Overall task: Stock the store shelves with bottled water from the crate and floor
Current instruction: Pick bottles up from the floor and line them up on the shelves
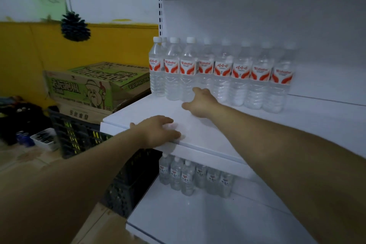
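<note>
On the upper white metal shelf (208, 130), toward the back, stands a row of clear plastic water bottles (240, 77) with white caps and red-and-white labels. All are upright, side by side and touching, from the shelf's left end rightward.

My view of the right hand (200, 103): stretched out to the foot of the row, fingers fairly straight, thumb splayed left. Fingertips meet the base of the third bottle from the left (188, 69). No finger wraps round it.

Left hand (158, 130): palm down on the front edge of the same shelf, fingers loosely bent and pressing on the surface, holding nothing.

Lower white shelf (198, 220): a cluster of smaller clear bottles (188, 176) with pale labels, upright, at the back left.

Left of the shelving sits a black plastic lattice crate (79, 136); I cannot tell its contents. Above it, a green printed cardboard box (95, 85) lies on a plain brown carton (79, 114).

Floor, far left: two blue cans (23, 137) beside a white tray (44, 138). A dark pine cone (75, 25) hangs against the yellow wall (29, 55).
</note>
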The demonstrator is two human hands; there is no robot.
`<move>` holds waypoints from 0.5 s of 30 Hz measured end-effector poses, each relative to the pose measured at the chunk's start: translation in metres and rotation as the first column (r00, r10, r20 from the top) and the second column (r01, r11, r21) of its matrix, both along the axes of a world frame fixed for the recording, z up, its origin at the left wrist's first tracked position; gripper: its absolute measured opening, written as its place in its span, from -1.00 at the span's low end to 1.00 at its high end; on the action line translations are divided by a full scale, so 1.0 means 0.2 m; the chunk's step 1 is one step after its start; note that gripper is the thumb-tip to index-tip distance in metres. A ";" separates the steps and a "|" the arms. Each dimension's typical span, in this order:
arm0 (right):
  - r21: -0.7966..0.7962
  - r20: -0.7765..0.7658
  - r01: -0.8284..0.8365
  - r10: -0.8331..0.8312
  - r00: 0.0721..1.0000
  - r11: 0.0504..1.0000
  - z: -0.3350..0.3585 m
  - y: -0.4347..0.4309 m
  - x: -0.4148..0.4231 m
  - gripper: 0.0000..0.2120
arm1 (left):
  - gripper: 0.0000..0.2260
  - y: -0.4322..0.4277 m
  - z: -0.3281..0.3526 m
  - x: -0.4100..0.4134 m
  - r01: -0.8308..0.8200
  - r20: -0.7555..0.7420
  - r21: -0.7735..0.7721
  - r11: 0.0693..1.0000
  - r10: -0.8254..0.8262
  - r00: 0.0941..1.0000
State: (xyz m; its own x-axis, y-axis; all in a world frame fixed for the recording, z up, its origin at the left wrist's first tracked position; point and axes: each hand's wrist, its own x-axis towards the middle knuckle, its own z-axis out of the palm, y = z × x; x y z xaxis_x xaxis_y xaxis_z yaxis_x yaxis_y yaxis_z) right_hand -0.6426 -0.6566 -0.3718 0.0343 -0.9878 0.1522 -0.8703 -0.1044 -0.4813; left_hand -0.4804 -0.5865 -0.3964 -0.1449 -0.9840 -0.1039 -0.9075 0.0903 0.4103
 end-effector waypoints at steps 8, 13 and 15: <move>0.094 -0.072 -0.224 0.231 0.970 0.970 0.07 0.61 0.29 -0.27 | -0.38 0.73 0.02 0.30 -0.066 -0.034 0.031 0.997 0.067 0.997; 0.148 -0.092 -0.346 0.361 0.928 0.926 0.02 0.96 0.57 -0.30 | -0.36 1.19 -0.04 0.53 -0.195 0.016 0.050 0.979 0.195 0.981; 0.196 -0.076 -0.400 0.421 0.904 0.895 -0.02 1.09 0.68 -0.28 | -0.35 1.36 -0.07 0.61 -0.250 -0.002 0.034 0.968 0.250 0.968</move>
State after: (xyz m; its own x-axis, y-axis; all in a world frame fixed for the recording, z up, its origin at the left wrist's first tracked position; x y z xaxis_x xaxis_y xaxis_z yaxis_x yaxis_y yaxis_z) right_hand -0.5066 -0.4382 -0.3756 0.4494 -0.8920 -0.0476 -0.8174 -0.3892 -0.4246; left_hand -0.3589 -0.3143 -0.4094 0.1045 -0.9851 -0.1367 -0.8971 -0.1527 0.4145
